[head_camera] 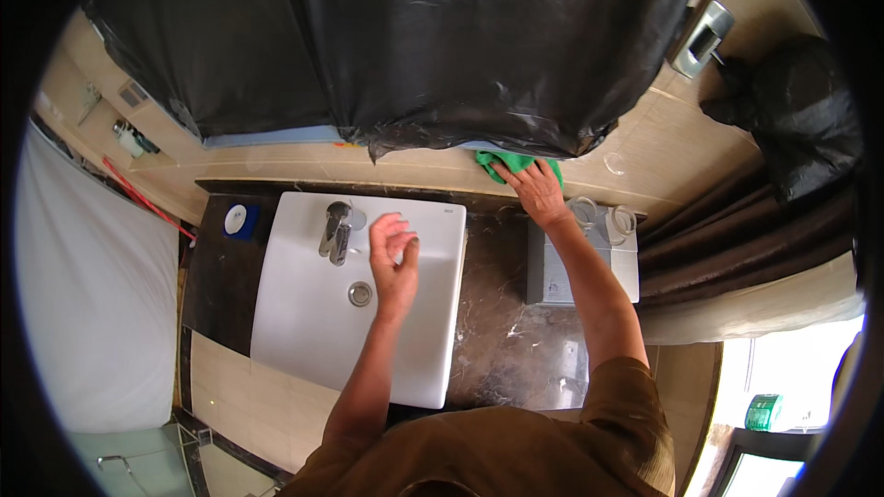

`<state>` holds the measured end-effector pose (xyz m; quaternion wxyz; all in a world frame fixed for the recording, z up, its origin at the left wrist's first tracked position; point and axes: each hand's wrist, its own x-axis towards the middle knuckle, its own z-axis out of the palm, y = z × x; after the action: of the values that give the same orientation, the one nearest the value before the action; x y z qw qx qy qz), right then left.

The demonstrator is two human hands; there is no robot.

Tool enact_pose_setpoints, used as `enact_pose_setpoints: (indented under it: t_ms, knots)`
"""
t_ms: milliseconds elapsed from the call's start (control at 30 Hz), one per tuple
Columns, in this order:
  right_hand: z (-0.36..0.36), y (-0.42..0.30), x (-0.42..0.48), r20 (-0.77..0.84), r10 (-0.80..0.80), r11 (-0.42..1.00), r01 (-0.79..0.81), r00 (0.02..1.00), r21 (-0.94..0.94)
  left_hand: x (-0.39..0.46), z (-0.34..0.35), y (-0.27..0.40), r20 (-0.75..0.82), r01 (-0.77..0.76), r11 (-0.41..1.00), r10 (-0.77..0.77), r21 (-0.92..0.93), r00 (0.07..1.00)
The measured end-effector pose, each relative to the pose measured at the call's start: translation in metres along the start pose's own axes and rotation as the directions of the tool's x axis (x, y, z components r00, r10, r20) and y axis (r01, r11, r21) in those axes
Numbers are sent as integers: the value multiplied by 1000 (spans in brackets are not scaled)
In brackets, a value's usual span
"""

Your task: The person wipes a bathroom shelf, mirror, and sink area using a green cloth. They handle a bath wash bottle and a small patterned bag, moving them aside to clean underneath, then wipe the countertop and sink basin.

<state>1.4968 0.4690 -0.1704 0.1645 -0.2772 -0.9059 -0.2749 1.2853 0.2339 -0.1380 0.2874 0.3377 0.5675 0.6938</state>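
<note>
My right hand [537, 195] presses a green cloth [492, 164] flat against the beige tiled wall, just below the black plastic sheeting [511, 34]. Part of the cloth lies under my fingers and palm. Over the white washbasin [421, 331] hovers my left hand [395, 255], its fingers loosely curled with nothing in them. A chrome faucet [338, 231] stands to the left of that hand, and the round drain [360, 294] sits below it. Beneath my right forearm is a grey box [552, 276] with two drinking glasses [620, 224] on top.
Dark marble countertop [504, 352] surrounds the basin. A blue item with a white round top [238, 221] sits at its left end. Bottles [131, 138] stand in a wall niche. A metal tissue holder [703, 38] and a black plastic bag [794, 103] are on the right, above a dark curtain [725, 235].
</note>
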Motion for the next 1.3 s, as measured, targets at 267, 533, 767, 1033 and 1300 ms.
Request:
enact_pose_setpoints:
  t_ms: [267, 533, 767, 1033, 1300]
  knots:
    - [23, -21, -46, -119, 568, 789, -498, 814, 360, -25, 6, -10, 76, 76, 979, -92, 191, 993]
    - [9, -43, -35, -127, 732, 565, -492, 669, 663, -32, 7, -16, 152, 95, 970, -131, 225, 980]
    - [-47, -36, -48, -173, 916, 293, -309, 362, 905, -34, 1, -23, 213, 155, 976, -186, 154, 959]
    - [-60, 95, -21, -450, 860, 509, -476, 241, 717, -46, 6, -36, 342, 198, 969, -239, 149, 909]
    - [11, 59, 2, -406, 847, 516, -710, 342, 479, -50, 19, -46, 415, 235, 953, -296, 192, 860]
